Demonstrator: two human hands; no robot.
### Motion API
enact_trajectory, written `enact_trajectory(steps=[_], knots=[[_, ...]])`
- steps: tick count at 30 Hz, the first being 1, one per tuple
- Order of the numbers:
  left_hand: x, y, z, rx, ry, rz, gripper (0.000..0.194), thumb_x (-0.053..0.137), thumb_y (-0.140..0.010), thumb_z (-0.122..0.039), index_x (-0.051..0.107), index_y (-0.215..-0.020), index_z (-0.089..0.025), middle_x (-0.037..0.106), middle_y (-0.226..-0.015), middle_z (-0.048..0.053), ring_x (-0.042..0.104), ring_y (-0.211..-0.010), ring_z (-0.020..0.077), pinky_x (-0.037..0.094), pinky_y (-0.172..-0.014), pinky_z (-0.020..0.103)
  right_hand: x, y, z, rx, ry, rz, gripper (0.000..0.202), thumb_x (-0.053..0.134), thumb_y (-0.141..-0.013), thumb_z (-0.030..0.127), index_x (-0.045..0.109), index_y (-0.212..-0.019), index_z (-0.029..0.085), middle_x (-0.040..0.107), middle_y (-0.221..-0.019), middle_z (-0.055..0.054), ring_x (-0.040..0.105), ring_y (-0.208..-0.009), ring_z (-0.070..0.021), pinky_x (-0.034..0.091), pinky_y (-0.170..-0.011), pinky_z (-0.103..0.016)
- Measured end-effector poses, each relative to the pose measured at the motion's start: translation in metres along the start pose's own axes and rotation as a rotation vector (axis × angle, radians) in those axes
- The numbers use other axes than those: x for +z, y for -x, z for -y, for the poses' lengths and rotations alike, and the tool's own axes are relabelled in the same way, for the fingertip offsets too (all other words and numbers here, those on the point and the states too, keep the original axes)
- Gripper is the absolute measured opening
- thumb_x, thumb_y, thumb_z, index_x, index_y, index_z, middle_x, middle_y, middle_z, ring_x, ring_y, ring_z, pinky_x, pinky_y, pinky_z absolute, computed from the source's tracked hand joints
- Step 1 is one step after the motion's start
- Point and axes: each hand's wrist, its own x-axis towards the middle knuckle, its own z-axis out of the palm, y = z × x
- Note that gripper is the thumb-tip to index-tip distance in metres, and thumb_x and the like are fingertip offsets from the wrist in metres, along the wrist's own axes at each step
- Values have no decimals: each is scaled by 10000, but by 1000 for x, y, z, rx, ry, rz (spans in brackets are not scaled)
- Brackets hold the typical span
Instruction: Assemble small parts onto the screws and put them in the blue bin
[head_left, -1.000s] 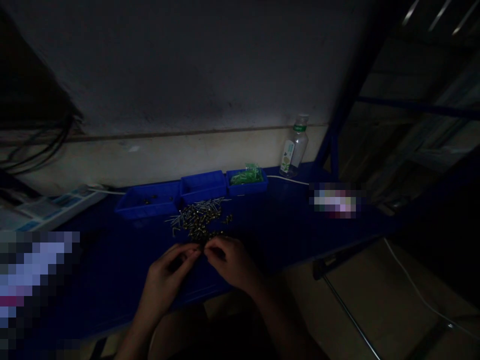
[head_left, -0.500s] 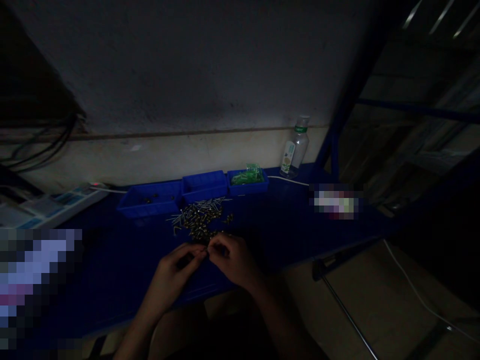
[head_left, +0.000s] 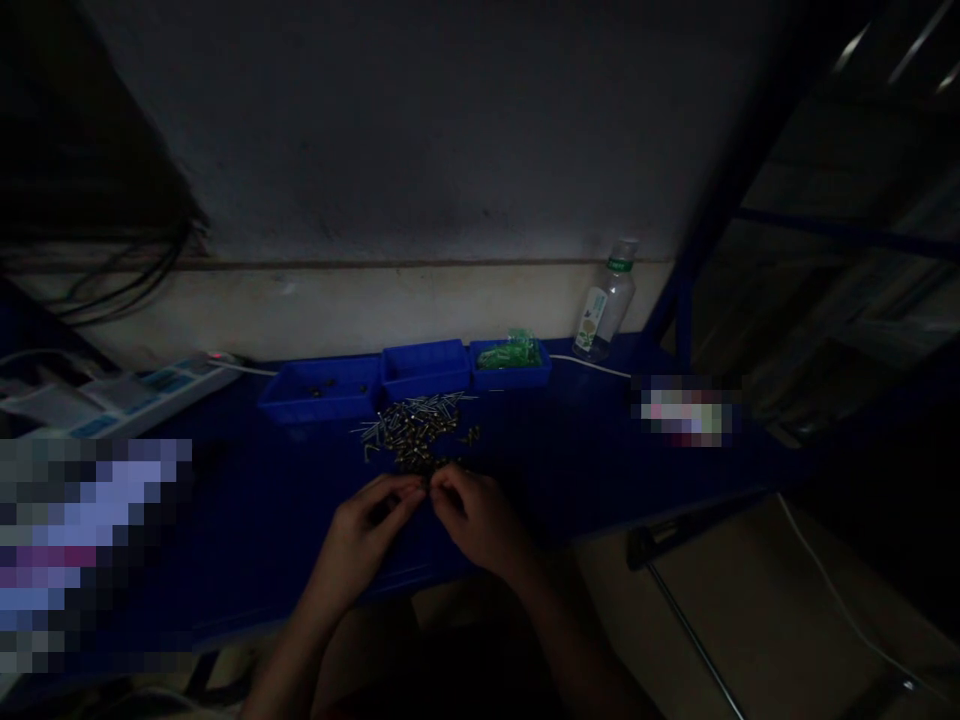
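Metal fasteners [head_left: 424, 425] this small ask us for steady wrists, our left hand [head_left: 365, 528] and right hand [head_left: 480, 515] each pinched together, on what we cannot tell.

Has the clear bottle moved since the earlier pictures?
No; the clear bottle keeps its place to the right of the rightmost blue bin; the view shifted.
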Motion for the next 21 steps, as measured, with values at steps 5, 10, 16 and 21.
enact_trajectory(steps=[5,10,16,21], knots=[[0,2,-1,11,-1,26,235,543,-788,-363,660,-870,-176,669,-824,40,612,-747,168,484,-681,264,0,1,-2,16,-48,-30,132,418,-866,183,549,-873,203,618,-796,-9,586,-754,-133,410,-678,-217],[1,2,-4,20,7,62,215,540,-783,-322,665,-857,-164,662,-806,44,612,-754,167,473,-705,268,0,2,-2,18,-113,-50,129,420,-873,200,547,-896,197,622,-813,-11,587,-767,-128,413,-674,-209],[-2,4,-5,31,-59,-15,256,535,-799,-346,666,-908,-155,656,-790,43,618,-732,157,478,-667,245,-1,-2,-7,88,-215,-31,129,434,-874,247,544,-904,188,627,-800,-7,599,-740,-120,424,-633,-204],[-41,-21,9,165,-346,-151,302,506,-807,-402,662,-920,-169,666,-929,52,624,-852,187,471,-788,264,-24,-14,-21,55,-136,158,115,520,-832,243,580,-918,194,650,-829,-7,614,-738,-121,436,-660,-221]])
